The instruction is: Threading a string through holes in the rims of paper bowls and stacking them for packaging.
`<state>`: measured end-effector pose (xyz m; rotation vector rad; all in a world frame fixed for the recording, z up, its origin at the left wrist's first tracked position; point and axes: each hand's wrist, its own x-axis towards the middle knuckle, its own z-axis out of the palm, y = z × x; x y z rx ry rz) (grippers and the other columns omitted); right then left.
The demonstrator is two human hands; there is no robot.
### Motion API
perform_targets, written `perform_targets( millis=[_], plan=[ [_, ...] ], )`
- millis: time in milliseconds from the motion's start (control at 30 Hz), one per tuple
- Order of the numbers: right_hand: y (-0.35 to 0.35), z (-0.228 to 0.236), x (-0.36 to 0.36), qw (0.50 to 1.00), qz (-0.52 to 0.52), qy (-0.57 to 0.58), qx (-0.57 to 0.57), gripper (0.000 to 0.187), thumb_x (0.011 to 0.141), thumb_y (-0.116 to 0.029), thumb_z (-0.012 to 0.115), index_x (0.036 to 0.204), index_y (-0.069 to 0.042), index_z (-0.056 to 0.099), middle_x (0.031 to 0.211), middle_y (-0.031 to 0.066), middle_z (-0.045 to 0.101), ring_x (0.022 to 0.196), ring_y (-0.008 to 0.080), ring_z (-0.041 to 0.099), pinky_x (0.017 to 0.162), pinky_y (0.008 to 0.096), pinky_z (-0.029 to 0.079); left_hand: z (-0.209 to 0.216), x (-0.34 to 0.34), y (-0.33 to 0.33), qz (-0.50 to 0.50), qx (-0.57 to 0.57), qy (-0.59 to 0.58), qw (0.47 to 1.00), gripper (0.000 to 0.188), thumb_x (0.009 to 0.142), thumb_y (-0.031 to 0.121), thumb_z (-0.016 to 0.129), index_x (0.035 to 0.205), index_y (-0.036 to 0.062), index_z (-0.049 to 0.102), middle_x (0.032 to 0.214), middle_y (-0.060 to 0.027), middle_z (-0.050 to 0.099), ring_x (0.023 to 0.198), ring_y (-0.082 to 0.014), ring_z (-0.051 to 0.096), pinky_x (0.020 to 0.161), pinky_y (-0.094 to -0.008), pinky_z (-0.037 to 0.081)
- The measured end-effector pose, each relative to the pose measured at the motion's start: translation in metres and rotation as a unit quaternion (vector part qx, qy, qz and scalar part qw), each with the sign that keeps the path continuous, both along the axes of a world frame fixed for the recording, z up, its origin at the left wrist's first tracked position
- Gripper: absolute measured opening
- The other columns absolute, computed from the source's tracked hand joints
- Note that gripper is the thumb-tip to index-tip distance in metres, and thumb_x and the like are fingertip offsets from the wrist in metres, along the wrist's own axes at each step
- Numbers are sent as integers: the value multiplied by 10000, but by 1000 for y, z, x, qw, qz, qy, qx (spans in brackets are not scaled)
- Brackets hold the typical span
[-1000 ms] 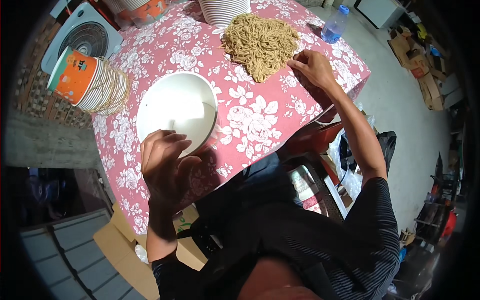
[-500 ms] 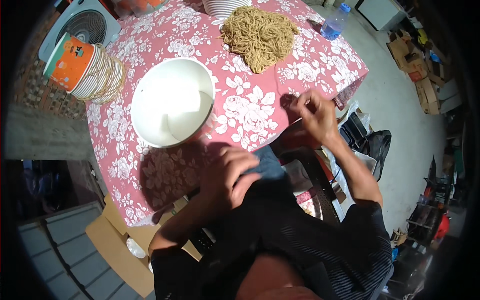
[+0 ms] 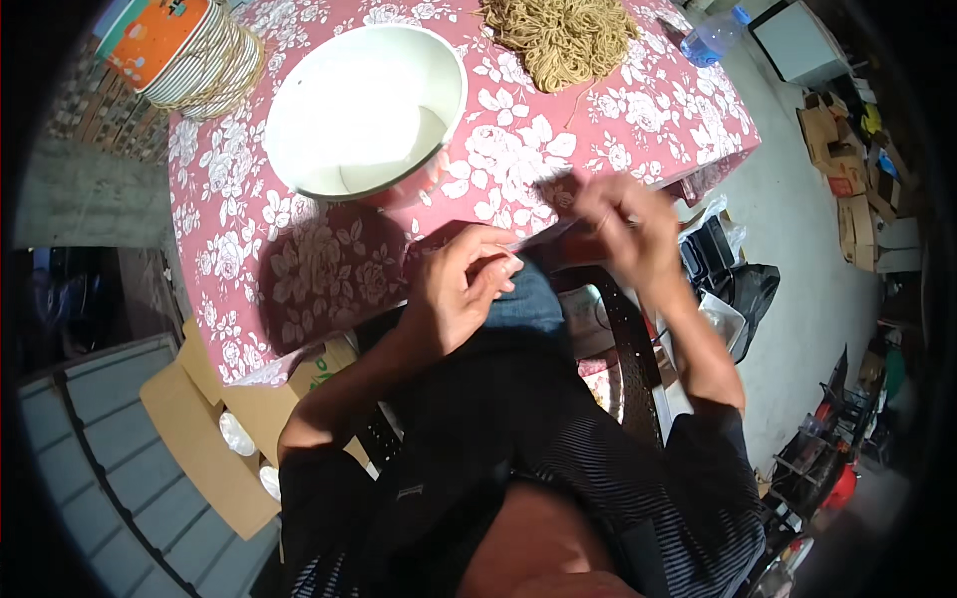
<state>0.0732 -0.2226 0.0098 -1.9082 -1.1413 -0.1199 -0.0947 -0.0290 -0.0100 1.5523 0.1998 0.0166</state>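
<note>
My left hand point(image 3: 461, 287) is over my lap at the table's near edge, thumb and fingertips pinched together. What the pinch holds, if anything, is too small to make out. To its right, my right hand point(image 3: 635, 231) is raised by the table edge with fingers bent; motion smears them, so their grip is unclear. A large white basin point(image 3: 364, 110) with a dark rim stands on the pink flowered tablecloth point(image 3: 329, 269), beyond my left hand. Farther back lies a heap of tan string point(image 3: 563, 45), a loose end trailing toward me.
At the far left, a stack of orange and white paper buckets point(image 3: 189, 55) has string wound around it. A water bottle point(image 3: 716, 38) stands at the far right corner. Cardboard point(image 3: 209, 429) lies below left; a black bag point(image 3: 755, 299) and cardboard boxes point(image 3: 842, 184) are to the right.
The view has shifted, so the table things appear higher. My left hand has turned, its thumb and fingertips now meeting. My right hand stays raised near the table edge and is more blurred.
</note>
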Motion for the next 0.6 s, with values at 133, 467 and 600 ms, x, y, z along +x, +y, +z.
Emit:
perform_targets(
  millis=[133, 467, 600],
  plan=[
    [7, 7, 103, 988, -5, 6, -156, 258, 888, -133, 782, 1139, -81, 753, 985, 93, 721, 904, 254, 692, 776, 388, 553, -1, -5, 1, -16, 18, 0, 1000, 233, 1050, 50, 583, 1266, -34, 570, 1032, -115, 724, 894, -142, 694, 796, -277, 562],
    [55, 15, 183, 933, 213, -50, -285, 103, 902, -99, 749, 943, -52, 667, 927, 96, 639, 895, 293, 639, 779, 420, 498, 46, -42, 30, 88, 292, -141, 942, 131, 934, -4, 701, 1065, 4, 693, 860, -133, 738, 749, -215, 727, 661, -317, 558],
    [47, 10, 159, 946, 178, -112, -246, 83, 933, -34, 679, 957, -9, 603, 963, 148, 586, 866, 367, 633, 754, 448, 511, 72, -48, 44, 188, 381, -289, 858, 217, 871, -17, 773, 1069, 29, 697, 855, -106, 704, 730, -240, 659, 668, -347, 541]
  ],
)
